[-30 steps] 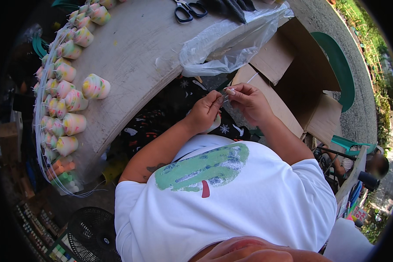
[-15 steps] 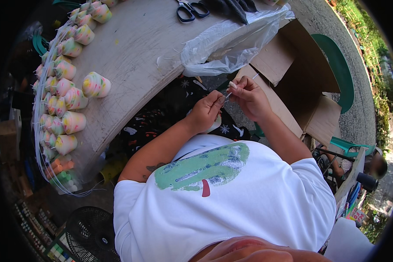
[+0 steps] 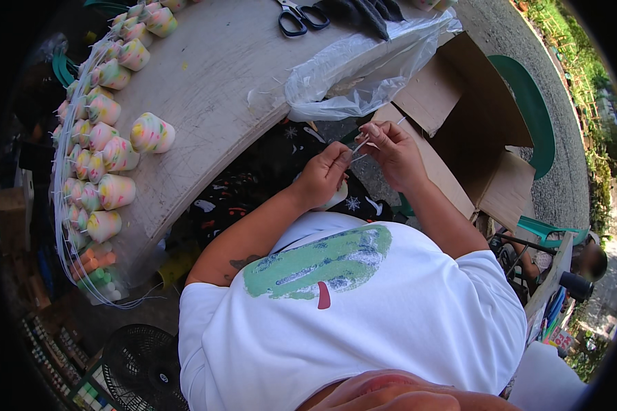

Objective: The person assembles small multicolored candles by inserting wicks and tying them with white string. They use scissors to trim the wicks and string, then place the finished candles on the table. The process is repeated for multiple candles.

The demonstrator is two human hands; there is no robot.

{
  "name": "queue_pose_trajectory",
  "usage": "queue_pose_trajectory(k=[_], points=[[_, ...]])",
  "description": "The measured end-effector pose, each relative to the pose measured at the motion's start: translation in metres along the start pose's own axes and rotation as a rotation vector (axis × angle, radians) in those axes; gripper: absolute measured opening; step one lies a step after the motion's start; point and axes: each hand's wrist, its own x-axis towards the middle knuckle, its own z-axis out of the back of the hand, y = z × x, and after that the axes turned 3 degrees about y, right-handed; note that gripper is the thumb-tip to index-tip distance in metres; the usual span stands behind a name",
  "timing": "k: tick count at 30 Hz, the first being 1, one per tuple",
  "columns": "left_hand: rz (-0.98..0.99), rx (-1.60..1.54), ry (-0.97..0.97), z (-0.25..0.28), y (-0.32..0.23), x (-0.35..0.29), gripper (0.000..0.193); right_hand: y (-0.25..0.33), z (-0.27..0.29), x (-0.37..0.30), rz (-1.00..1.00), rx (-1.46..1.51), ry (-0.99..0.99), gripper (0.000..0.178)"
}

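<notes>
Above my lap, my left hand (image 3: pixel 321 174) pinches a thin white cord (image 3: pixel 359 146) between thumb and fingers. A pale rounded piece (image 3: pixel 337 198) shows partly beneath that hand, most of it hidden. A little to the right, my right hand (image 3: pixel 393 155) grips the same cord between thumb and fingertips, and a thin end sticks out past the fingers. On the table to the left, a speckled multicoloured cup-shaped piece (image 3: pixel 152 133) lies on its side, apart from several similar cup-shaped pieces (image 3: pixel 116 192) bunched along the edge with long pale strands.
Dark-handled scissors (image 3: pixel 301 16) and a dark cloth (image 3: pixel 363 14) lie at the table's (image 3: pixel 212 75) far side. A clear plastic bag (image 3: pixel 363 75) hangs over its right edge. Beside it stands an open cardboard box (image 3: pixel 487 116) against a green chair (image 3: pixel 528 109). A black fan (image 3: pixel 142 366) is at lower left.
My right fingers have shifted slightly on the cord, and more of it shows between the hands, as a loop or two strands. My left hand stays nearly still.
</notes>
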Motion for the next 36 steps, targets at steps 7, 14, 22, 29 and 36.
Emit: queue_pose_trajectory(k=[7, 14, 22, 29, 36], points=[[-0.036, -0.198, 0.0, 0.004, 0.005, 0.001, 0.016, -0.012, -0.008, -0.017, -0.146, 0.212, 0.072, 0.035], [-0.023, -0.206, 0.014, 0.004, 0.005, 0.002, 0.016, -0.02, -0.023, -0.01, -0.205, 0.308, 0.013, 0.032], [-0.054, -0.19, -0.088, 0.003, -0.002, 0.0, 0.016, 0.011, -0.017, -0.011, -0.062, -0.8, 0.12, 0.021], [-0.075, 0.022, -0.034, 0.0, 0.001, 0.0, 0.009, 0.029, -0.03, -0.012, 0.006, -1.173, 0.214, 0.019], [-0.117, 0.038, -0.082, 0.003, 0.008, -0.001, 0.007, 0.007, -0.018, -0.014, -0.116, -0.675, 0.116, 0.024]])
